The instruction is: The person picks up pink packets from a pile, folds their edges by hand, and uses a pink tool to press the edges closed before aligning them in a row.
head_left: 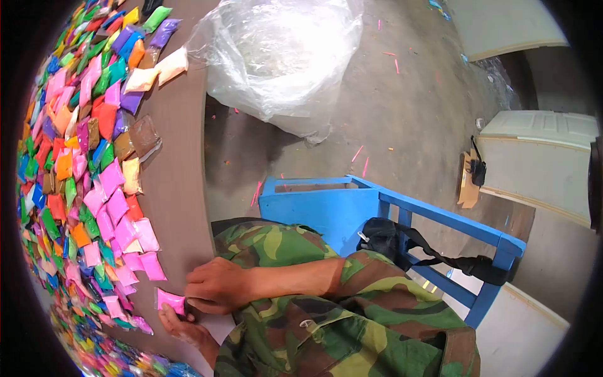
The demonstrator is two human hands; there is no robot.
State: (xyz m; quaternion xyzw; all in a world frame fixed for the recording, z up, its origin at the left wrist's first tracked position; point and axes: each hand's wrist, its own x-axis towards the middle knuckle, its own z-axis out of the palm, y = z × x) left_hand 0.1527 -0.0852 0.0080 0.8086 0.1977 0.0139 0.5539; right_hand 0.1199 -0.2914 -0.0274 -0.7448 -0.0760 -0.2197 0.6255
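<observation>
A small pink packet (171,301) in clear film lies between my two hands at the table's near edge. My left hand (182,327) has its fingers and thumb closed on the packet's lower side. Curled with its knuckles up, my right hand (220,286) meets the packet's right end; its fingertips are partly hidden. Beyond the hands, several pink packets (152,266) lie at the edge of a large heap of coloured packets (69,188).
The brown tabletop (179,157) runs along the left. A large clear plastic bag (282,56) stands past its edge. Close by me is a blue chair (320,210) with a black bag (380,235) on it. Pink scraps (357,154) lie on the floor.
</observation>
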